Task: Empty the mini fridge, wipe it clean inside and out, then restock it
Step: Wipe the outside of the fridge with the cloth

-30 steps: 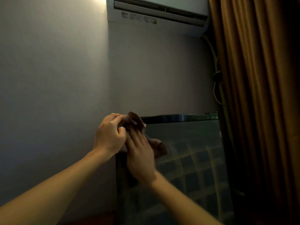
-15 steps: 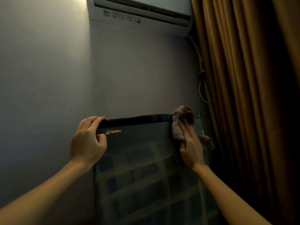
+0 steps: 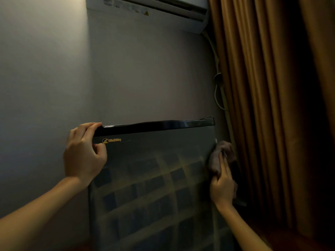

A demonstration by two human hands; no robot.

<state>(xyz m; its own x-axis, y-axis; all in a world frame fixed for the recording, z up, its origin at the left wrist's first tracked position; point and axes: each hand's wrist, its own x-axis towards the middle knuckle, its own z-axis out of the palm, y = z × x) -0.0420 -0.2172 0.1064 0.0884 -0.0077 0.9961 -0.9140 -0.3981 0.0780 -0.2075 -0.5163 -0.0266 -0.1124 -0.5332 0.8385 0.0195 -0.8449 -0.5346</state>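
1. Head view: mini fridge (image 3: 154, 169) stands against the wall, beside the curtain (image 3: 262, 87).
2. Left hand (image 3: 83, 156) grips its top left corner, fingers curled over the edge.
3. Right hand (image 3: 222, 185), fingers straight and together, presses a cloth (image 3: 216, 156) on the front's right edge.

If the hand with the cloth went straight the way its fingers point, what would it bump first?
Probably the black top trim at its right corner: the right hand points up the fridge door edge, pressing the cloth. Depth is unclear.
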